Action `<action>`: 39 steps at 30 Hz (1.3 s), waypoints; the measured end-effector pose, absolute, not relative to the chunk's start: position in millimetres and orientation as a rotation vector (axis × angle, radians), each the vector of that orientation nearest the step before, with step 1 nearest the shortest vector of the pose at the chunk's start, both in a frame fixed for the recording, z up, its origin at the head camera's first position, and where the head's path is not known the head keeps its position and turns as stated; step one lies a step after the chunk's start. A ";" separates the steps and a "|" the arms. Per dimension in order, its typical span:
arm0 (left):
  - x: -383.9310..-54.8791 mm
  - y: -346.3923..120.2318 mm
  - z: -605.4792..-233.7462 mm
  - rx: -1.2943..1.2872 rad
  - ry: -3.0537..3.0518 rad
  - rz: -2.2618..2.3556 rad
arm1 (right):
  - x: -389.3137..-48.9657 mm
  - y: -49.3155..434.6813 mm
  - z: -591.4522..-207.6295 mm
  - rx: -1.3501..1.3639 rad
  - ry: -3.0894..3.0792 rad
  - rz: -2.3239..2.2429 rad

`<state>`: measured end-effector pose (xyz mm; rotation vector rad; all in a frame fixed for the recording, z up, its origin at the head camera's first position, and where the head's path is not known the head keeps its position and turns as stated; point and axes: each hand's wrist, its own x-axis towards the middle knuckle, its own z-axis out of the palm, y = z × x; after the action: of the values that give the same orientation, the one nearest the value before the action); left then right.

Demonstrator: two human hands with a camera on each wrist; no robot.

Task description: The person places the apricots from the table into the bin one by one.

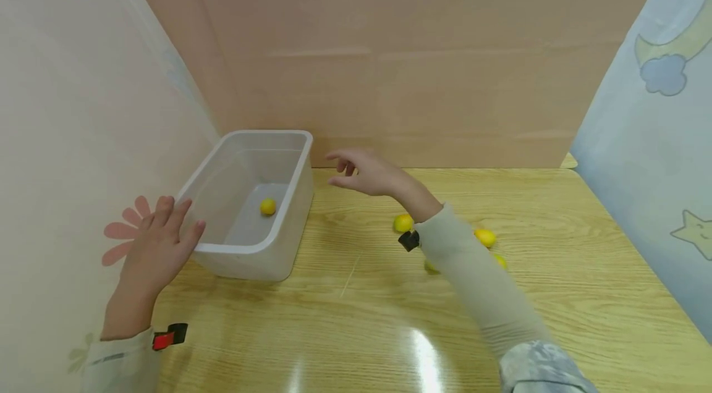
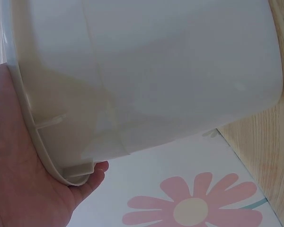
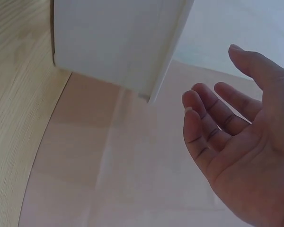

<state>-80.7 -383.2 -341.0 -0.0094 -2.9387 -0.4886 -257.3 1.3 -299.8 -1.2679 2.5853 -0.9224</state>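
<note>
Apparently partway through a transfer of yellow fruit (image 1: 268,206) into a pale plastic tub (image 1: 300,214), a person's empty right hand (image 1: 367,173) hangs over the wooden table (image 1: 267,319), just beside the tub's right wall and touching neither tub nor fruit. A single piece of fruit lies inside, on the tub's floor. At least four more rest on the table to the right, partly masked by the right sleeve (image 1: 478,275): a near piece (image 1: 403,223), a far-right piece (image 1: 486,238), a half-hidden piece (image 1: 499,261) and a barely visible piece (image 1: 431,266).

Judging by the count, the work is nearer its start than its end. Most likely the next move calls for the right hand to drop to the table, pinch a loose piece and lift it over the tub's rim (image 1: 236,249).

Seen from the right wrist, the fingers (image 3: 195,137) curve loosely inward, close to one another, with the thumb (image 3: 248,61) standing well apart; the gap between them is wide and holds nothing. The left hand (image 1: 158,245) lies across the tub's near left corner, its fingers spread. From the left wrist, the palm meets the rim and a fingertip (image 2: 92,184) hooks around the corner; how firmly it grips cannot be told.
</note>
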 end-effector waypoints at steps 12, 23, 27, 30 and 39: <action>-80.9 -382.9 -340.8 0.007 -2.948 -0.485 | -262.4 49.2 -309.2 -1.132 2.621 -0.928; -80.8 -384.3 -343.4 0.017 -2.948 -0.461 | -260.7 96.7 -317.8 -1.032 2.656 -0.933; -81.3 -383.5 -342.4 0.024 -2.952 -0.445 | -260.7 113.0 -321.1 -1.016 2.672 -0.923; -81.6 -382.7 -341.8 0.021 -2.950 -0.440 | -260.1 124.9 -322.5 -0.983 2.685 -0.915; -82.6 -382.4 -344.0 0.021 -2.952 -0.445 | -254.3 160.4 -327.0 -0.935 2.730 -0.890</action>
<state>-82.6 -382.4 -344.0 0.0212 -2.9525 -0.4445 -254.3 160.4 -327.0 -0.9355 2.7297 -0.8903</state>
